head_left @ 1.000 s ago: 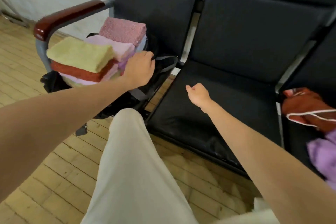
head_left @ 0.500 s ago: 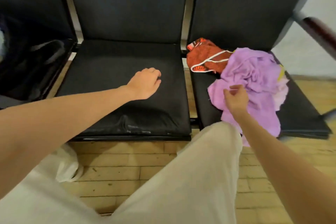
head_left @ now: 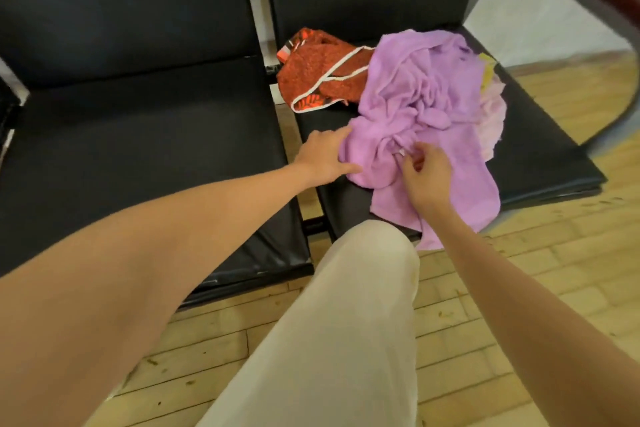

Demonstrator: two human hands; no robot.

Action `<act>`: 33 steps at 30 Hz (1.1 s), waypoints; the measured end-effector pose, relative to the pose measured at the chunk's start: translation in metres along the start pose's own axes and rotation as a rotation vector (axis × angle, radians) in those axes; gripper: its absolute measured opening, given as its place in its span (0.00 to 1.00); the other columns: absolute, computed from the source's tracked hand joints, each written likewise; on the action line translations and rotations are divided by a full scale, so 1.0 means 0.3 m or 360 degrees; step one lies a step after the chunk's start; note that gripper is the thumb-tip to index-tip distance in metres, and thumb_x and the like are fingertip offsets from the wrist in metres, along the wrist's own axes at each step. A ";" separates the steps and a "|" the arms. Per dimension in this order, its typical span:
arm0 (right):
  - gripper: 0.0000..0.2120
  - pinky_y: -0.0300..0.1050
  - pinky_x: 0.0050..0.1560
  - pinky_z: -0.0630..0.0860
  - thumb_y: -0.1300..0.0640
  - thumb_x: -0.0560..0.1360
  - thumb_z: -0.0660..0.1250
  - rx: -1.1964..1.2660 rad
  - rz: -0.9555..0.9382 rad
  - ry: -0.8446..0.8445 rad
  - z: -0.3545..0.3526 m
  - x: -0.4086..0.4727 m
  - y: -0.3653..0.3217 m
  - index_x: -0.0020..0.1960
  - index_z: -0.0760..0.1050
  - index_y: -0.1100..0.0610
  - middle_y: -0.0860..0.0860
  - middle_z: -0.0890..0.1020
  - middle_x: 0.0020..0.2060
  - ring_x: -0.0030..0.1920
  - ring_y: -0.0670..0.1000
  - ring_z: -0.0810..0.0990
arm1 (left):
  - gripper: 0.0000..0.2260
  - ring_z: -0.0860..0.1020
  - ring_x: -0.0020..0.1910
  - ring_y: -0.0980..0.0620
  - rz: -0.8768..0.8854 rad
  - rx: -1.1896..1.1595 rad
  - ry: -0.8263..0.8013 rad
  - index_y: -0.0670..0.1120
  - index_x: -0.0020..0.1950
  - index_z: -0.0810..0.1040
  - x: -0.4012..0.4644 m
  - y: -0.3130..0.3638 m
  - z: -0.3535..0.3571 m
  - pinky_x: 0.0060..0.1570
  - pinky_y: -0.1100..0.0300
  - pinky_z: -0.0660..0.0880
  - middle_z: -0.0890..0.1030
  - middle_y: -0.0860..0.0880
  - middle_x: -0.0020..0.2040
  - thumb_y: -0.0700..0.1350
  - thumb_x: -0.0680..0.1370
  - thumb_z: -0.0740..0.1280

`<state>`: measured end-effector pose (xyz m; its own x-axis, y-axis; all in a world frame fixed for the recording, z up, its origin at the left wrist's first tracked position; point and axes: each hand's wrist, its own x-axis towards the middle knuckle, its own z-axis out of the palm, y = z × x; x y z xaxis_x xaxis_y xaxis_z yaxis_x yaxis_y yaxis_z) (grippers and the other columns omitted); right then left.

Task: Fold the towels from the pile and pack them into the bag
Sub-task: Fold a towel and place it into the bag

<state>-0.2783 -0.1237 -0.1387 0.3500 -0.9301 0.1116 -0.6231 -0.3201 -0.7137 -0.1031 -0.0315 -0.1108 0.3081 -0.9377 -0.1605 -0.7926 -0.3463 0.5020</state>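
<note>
Here, the right hand (head_left: 424,173) pinches the limp purple towel (head_left: 412,107); the left hand (head_left: 323,156) grips its edge. Light and floppy, it likely handles best by its corners.

A crumpled towel (head_left: 426,107) lies on the right seat (head_left: 540,163) (right of frame), a patterned cloth (head_left: 318,76) behind-left; both hands at its near edge.
</note>
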 end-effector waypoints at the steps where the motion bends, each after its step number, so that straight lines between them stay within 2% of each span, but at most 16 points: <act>1: 0.15 0.50 0.51 0.68 0.60 0.75 0.66 -0.0026 -0.0029 -0.0007 0.001 -0.006 0.003 0.59 0.75 0.65 0.62 0.79 0.44 0.51 0.62 0.75 | 0.36 0.70 0.64 0.39 -0.0008 0.0057 0.0040 0.47 0.75 0.63 0.002 0.014 0.018 0.62 0.47 0.69 0.74 0.42 0.66 0.55 0.71 0.73; 3: 0.16 0.49 0.54 0.66 0.63 0.74 0.65 -0.0053 -0.0076 -0.0022 -0.001 -0.020 -0.004 0.61 0.73 0.66 0.63 0.77 0.47 0.53 0.61 0.73 | 0.26 0.72 0.60 0.39 -0.0052 0.0090 0.0178 0.46 0.69 0.71 0.005 0.040 0.037 0.56 0.48 0.72 0.76 0.41 0.59 0.49 0.73 0.72; 5: 0.18 0.50 0.57 0.66 0.64 0.75 0.64 -0.0065 -0.0065 -0.0039 -0.007 -0.031 -0.016 0.64 0.71 0.66 0.64 0.75 0.51 0.55 0.61 0.72 | 0.09 0.76 0.52 0.39 -0.0077 0.0003 0.0285 0.40 0.52 0.78 0.001 0.068 0.032 0.47 0.51 0.73 0.79 0.40 0.51 0.43 0.74 0.68; 6: 0.19 0.49 0.57 0.65 0.64 0.75 0.64 -0.0049 -0.0041 -0.0048 -0.009 -0.041 -0.023 0.66 0.69 0.65 0.64 0.74 0.53 0.56 0.61 0.71 | 0.06 0.77 0.48 0.39 -0.0092 -0.0078 0.0306 0.40 0.42 0.76 -0.006 0.077 0.022 0.43 0.52 0.70 0.80 0.40 0.46 0.42 0.75 0.66; 7: 0.21 0.48 0.58 0.65 0.64 0.75 0.63 -0.0013 -0.0025 -0.0040 -0.012 -0.054 -0.035 0.67 0.68 0.65 0.65 0.73 0.55 0.57 0.61 0.71 | 0.11 0.76 0.43 0.41 -0.0119 -0.0146 0.0329 0.41 0.35 0.71 -0.017 0.086 0.006 0.40 0.54 0.67 0.78 0.42 0.40 0.43 0.76 0.66; 9: 0.23 0.45 0.57 0.65 0.65 0.75 0.62 0.0081 -0.0006 0.0003 -0.018 -0.096 -0.068 0.69 0.65 0.64 0.64 0.72 0.57 0.58 0.61 0.70 | 0.19 0.70 0.33 0.48 -0.0216 -0.0353 0.0418 0.45 0.29 0.64 -0.043 0.088 -0.038 0.35 0.57 0.61 0.70 0.48 0.30 0.44 0.78 0.65; 11: 0.24 0.42 0.58 0.65 0.65 0.75 0.62 0.0146 -0.0026 0.0068 -0.028 -0.142 -0.111 0.70 0.63 0.63 0.63 0.71 0.59 0.60 0.59 0.69 | 0.18 0.66 0.30 0.55 -0.0350 -0.0728 0.0543 0.48 0.30 0.66 -0.083 0.080 -0.110 0.33 0.58 0.60 0.68 0.51 0.29 0.44 0.80 0.63; 12: 0.25 0.40 0.58 0.64 0.65 0.75 0.62 0.0167 -0.0067 0.0096 -0.032 -0.162 -0.131 0.71 0.62 0.63 0.62 0.70 0.60 0.61 0.58 0.69 | 0.16 0.68 0.33 0.55 -0.0420 -0.0958 0.0573 0.47 0.32 0.69 -0.105 0.072 -0.157 0.35 0.58 0.66 0.70 0.50 0.32 0.44 0.80 0.63; 14: 0.26 0.41 0.60 0.65 0.64 0.76 0.62 0.0197 -0.0153 0.0159 -0.040 -0.184 -0.172 0.72 0.61 0.63 0.61 0.70 0.61 0.60 0.57 0.69 | 0.11 0.74 0.41 0.51 -0.0526 -0.1386 0.0572 0.42 0.42 0.76 -0.154 0.049 -0.254 0.47 0.55 0.76 0.76 0.45 0.39 0.45 0.81 0.62; 16: 0.26 0.50 0.62 0.69 0.66 0.74 0.62 0.0268 -0.0165 0.0234 -0.047 -0.190 -0.221 0.72 0.62 0.63 0.60 0.70 0.59 0.59 0.57 0.70 | 0.10 0.78 0.46 0.49 -0.0605 -0.1692 0.0498 0.39 0.52 0.79 -0.219 0.024 -0.341 0.53 0.52 0.77 0.80 0.43 0.46 0.45 0.80 0.64; 18: 0.26 0.58 0.59 0.71 0.67 0.73 0.62 0.0356 -0.0159 0.0288 -0.048 -0.199 -0.280 0.70 0.63 0.63 0.59 0.71 0.57 0.57 0.57 0.71 | 0.11 0.80 0.47 0.48 -0.0650 -0.1886 0.0424 0.39 0.55 0.80 -0.298 -0.002 -0.408 0.51 0.53 0.79 0.82 0.43 0.48 0.46 0.79 0.66; 22: 0.28 0.57 0.61 0.71 0.67 0.73 0.62 0.0302 -0.0320 0.0140 -0.011 -0.240 -0.401 0.72 0.61 0.62 0.61 0.70 0.62 0.62 0.59 0.71 | 0.13 0.80 0.53 0.46 -0.0686 -0.2212 0.0489 0.39 0.59 0.78 -0.446 -0.083 -0.480 0.56 0.50 0.78 0.82 0.42 0.54 0.47 0.80 0.65; 25: 0.29 0.50 0.65 0.68 0.67 0.75 0.62 0.0155 -0.0446 -0.0019 0.048 -0.278 -0.462 0.74 0.58 0.61 0.60 0.69 0.66 0.64 0.58 0.70 | 0.13 0.80 0.55 0.46 -0.0732 -0.2204 0.0592 0.40 0.59 0.78 -0.544 -0.172 -0.500 0.57 0.50 0.77 0.82 0.43 0.55 0.47 0.79 0.65; 28: 0.30 0.43 0.64 0.65 0.67 0.75 0.62 0.0125 -0.0539 -0.0234 0.116 -0.333 -0.505 0.75 0.58 0.59 0.59 0.69 0.68 0.65 0.56 0.70 | 0.13 0.81 0.54 0.46 -0.0731 -0.2031 0.0620 0.40 0.59 0.79 -0.648 -0.274 -0.505 0.50 0.53 0.79 0.82 0.43 0.54 0.47 0.80 0.64; 30: 0.30 0.45 0.66 0.65 0.68 0.75 0.62 0.0138 -0.0625 -0.0325 0.162 -0.366 -0.519 0.75 0.58 0.60 0.59 0.68 0.69 0.67 0.58 0.69 | 0.14 0.81 0.51 0.46 -0.0756 -0.1826 0.0633 0.38 0.57 0.79 -0.721 -0.343 -0.504 0.45 0.56 0.77 0.82 0.44 0.52 0.48 0.78 0.66; 33: 0.28 0.50 0.67 0.65 0.67 0.76 0.62 0.0087 -0.0768 -0.0411 0.232 -0.389 -0.534 0.74 0.59 0.61 0.60 0.69 0.69 0.67 0.59 0.68 | 0.15 0.80 0.45 0.48 -0.0777 -0.1388 0.0522 0.38 0.52 0.80 -0.826 -0.436 -0.494 0.45 0.56 0.76 0.82 0.43 0.47 0.49 0.74 0.72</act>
<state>-0.1705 0.0487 -0.0855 0.7515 -0.6033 0.2670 -0.3143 -0.6832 -0.6591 0.0021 0.2502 -0.0106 0.7227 -0.6031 -0.3375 0.0694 -0.4225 0.9037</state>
